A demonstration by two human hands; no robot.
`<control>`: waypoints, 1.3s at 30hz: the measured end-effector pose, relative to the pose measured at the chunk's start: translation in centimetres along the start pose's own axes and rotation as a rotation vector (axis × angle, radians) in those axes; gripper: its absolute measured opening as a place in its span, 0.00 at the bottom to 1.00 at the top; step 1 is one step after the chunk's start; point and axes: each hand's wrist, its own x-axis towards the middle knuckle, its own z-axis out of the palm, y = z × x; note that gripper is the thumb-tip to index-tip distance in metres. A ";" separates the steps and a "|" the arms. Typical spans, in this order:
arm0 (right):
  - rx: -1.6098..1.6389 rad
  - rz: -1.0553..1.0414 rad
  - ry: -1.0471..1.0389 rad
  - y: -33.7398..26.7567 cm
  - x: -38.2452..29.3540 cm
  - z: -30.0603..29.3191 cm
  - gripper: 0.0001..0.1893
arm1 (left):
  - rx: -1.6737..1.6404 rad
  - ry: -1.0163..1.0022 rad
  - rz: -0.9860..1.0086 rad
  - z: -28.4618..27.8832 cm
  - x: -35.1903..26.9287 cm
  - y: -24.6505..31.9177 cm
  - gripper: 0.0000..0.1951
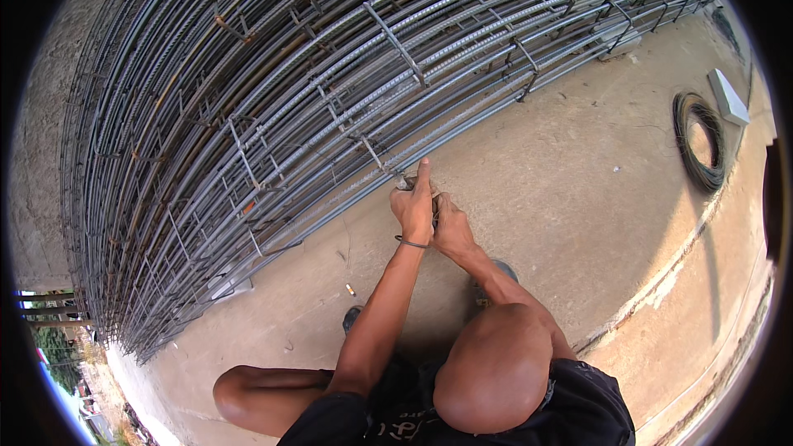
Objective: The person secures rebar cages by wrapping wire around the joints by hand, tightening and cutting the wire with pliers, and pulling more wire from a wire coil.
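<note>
My left hand [412,214], with a dark band at its wrist, is at the near lower edge of a stack of steel rebar cages [372,99]. Its index finger points straight out; the other fingers curl around a small, dull grey piece [404,183], perhaps part of a tool. Close against it, my right hand [454,226] is closed around a dark hand tool [435,214], mostly covered by the fingers. Just beyond my left hand, a square stirrup [373,153] meets the lowest long bars. Whether the tool touches the steel is hidden.
Concrete blocks [619,39] prop the cages off the concrete floor [557,167]. A coil of tie wire [684,148] lies at right beside a pale wedge-shaped block [726,98]. A small lighter-like object [350,290] lies near my foot. My bare knees [495,371] are below my arms.
</note>
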 end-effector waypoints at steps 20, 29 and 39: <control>-0.019 0.241 -0.007 1.4 0.2 0.1 0.24 | 0.106 0.262 0.171 1.0 0.9 -1.3 0.31; -0.018 0.111 0.077 2.7 -0.2 0.4 0.21 | 0.049 0.196 0.163 0.8 -0.2 -1.3 0.29; -0.137 0.192 0.102 0.0 -0.8 -1.1 0.18 | 0.010 0.149 0.117 1.1 0.6 -1.3 0.21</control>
